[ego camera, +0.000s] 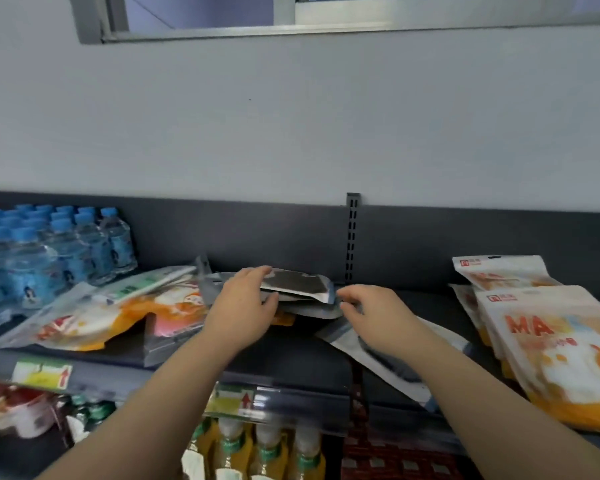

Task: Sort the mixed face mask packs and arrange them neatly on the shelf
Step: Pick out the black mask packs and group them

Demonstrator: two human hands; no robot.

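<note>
A small stack of clear packs of black face masks (pixel 297 284) lies mid-shelf on the dark shelf (pixel 291 362). My left hand (pixel 246 303) grips the stack's left end, fingers over the top pack and thumb below. My right hand (pixel 368 303) touches the stack's right end with curled fingers. Another black-mask pack (pixel 378 355) lies flat under my right forearm. A mixed heap of orange-and-white and green-labelled packs (pixel 118 313) sprawls at the left. Orange-and-white "MASK" packs (pixel 551 341) are stacked at the right.
Shrink-wrapped water bottles with blue caps (pixel 49 251) stand at the shelf's far left. A slotted upright (pixel 352 237) runs up the back panel. Price tags (pixel 42 374) line the shelf edge; bottles (pixel 267 448) fill the lower shelf.
</note>
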